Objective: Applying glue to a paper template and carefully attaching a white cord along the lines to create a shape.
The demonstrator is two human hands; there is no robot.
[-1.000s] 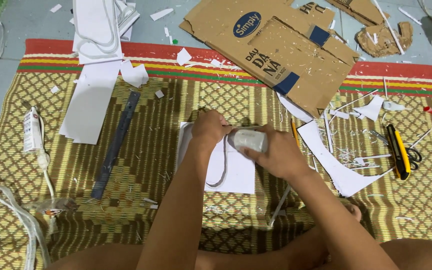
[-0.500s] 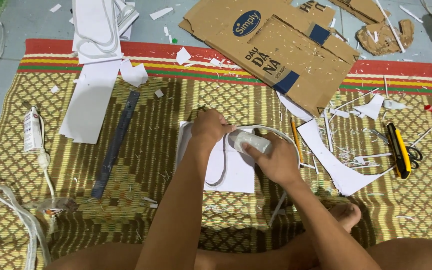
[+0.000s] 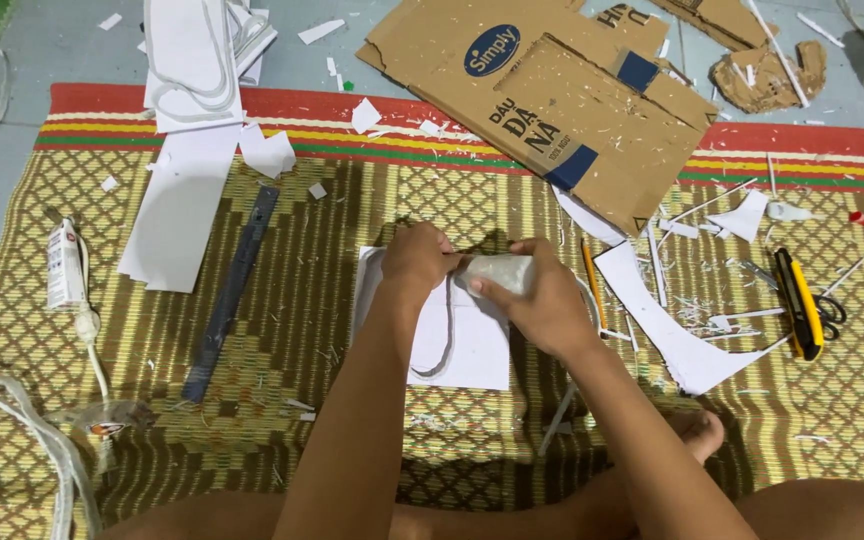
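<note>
My right hand [image 3: 544, 302] grips a small whitish, translucent roll [image 3: 500, 272] that looks like tape. My left hand [image 3: 417, 262] pinches at the roll's left end, fingers closed on it. Both hands hover over a white sheet [image 3: 477, 355] lying on the woven mat [image 3: 332, 230]. A thin grey curved strip [image 3: 444, 345] lies on that sheet below my left wrist. My forearms hide part of the sheet.
A dark ruler [image 3: 232, 290] and white paper pieces [image 3: 177, 200] lie to the left, with a glue tube [image 3: 64, 265] and a white cable [image 3: 22, 420]. Flattened cardboard [image 3: 542, 90] lies at the back. On the right are a pencil [image 3: 592, 285], a cut white shape [image 3: 662, 315], a yellow utility knife [image 3: 797, 300] and scissors [image 3: 832, 312].
My right hand has shifted a little left with the roll, and the thin white loop seen arching over it half a second ago no longer shows. My left hand stays at the roll's end.
</note>
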